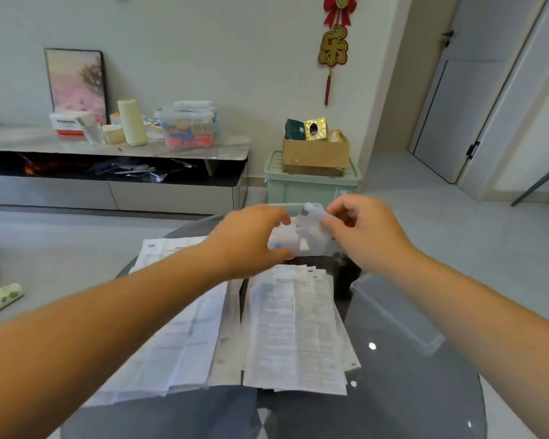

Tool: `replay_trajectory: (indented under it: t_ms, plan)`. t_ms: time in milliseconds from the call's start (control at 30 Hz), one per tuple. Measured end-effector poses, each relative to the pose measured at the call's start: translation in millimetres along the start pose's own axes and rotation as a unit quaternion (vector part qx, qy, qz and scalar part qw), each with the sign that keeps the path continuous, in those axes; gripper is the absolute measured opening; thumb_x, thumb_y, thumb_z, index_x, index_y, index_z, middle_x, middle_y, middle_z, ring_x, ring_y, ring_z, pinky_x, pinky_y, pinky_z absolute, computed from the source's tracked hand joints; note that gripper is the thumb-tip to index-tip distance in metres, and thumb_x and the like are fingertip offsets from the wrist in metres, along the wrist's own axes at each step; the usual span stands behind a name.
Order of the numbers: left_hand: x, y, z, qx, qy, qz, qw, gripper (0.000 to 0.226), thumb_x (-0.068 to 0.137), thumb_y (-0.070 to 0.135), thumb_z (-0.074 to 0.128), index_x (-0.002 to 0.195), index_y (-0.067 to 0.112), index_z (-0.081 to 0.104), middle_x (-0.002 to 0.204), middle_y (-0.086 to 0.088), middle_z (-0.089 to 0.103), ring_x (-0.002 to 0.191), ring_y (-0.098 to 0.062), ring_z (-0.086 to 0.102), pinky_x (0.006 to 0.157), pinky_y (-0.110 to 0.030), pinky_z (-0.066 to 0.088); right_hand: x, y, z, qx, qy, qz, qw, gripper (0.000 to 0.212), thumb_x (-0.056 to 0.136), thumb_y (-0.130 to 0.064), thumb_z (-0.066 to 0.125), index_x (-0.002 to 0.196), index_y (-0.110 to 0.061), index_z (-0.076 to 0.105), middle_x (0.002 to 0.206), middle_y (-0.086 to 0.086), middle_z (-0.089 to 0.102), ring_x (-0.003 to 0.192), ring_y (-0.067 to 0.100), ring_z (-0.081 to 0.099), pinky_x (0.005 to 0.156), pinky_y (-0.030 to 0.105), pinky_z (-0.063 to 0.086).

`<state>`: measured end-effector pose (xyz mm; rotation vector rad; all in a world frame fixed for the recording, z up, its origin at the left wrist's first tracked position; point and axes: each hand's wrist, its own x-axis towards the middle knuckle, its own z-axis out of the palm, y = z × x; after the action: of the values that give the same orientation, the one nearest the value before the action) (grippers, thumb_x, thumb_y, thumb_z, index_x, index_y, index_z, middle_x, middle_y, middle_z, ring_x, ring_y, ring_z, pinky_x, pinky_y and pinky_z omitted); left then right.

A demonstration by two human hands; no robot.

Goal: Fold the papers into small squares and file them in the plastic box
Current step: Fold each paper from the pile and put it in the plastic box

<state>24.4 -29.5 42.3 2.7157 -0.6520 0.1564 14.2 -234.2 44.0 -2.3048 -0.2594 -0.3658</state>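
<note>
A clear plastic box [311, 213] stands at the far edge of the dark round glass table [409, 391], with folded white papers [287, 239] inside it. My left hand [251, 239] curls round the box's left side and the folded papers. My right hand [365, 226] pinches a folded paper at the box's right side. Two piles of flat printed papers lie nearer to me: one [295, 327] in the middle and one [184, 327] on the left, partly under my left forearm. The clear box lid [396, 312] lies on the table at right.
A low TV cabinet [114, 147] with tubs and boxes stands along the far wall. A green storage bin [311, 185] carrying a cardboard box sits behind the table. A tissue pack [2, 296] lies on the floor at left. A door is at right.
</note>
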Motion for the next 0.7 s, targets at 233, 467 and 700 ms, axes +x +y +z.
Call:
replay_trajectory:
  t_ms: [233,467,700]
  plan:
    - [102.3,-46.8,17.0,0.247,-0.198,0.032,0.948,0.072,0.089,0.073,0.049,0.144,0.026,0.045,0.133,0.003,0.059,0.132,-0.024,0.049,0.122,-0.059,0.002,116.3,40.0,35.5,-0.06,-0.048,0.005,0.997,0.008,0.096,-0.023,0.065,0.088,-0.024,0.066,0.085,-0.003,0.065,0.082,0.02,0.065,0.08,0.047,0.058]
    - [123.5,-48.0,38.5,0.256,-0.247,0.028,0.934,0.061,0.096,0.068,0.04,0.132,0.019,0.048,0.097,0.007,0.05,0.123,-0.025,0.054,0.122,-0.06,0.001,131.6,58.7,61.2,-0.031,-0.061,0.021,0.997,0.009,0.097,-0.02,0.062,0.089,-0.02,0.065,0.088,0.003,0.065,0.07,0.019,0.068,0.065,0.04,0.063]
    - [128.2,-43.3,44.5,0.245,-0.275,-0.023,0.929,0.061,0.095,0.065,0.045,0.137,0.02,0.042,0.103,0.001,0.051,0.102,-0.025,0.048,0.114,-0.055,0.027,133.7,61.7,61.2,-0.032,-0.08,0.025,0.996,0.008,0.097,-0.018,0.062,0.09,-0.018,0.064,0.092,0.006,0.065,0.073,0.022,0.069,0.059,0.031,0.062]
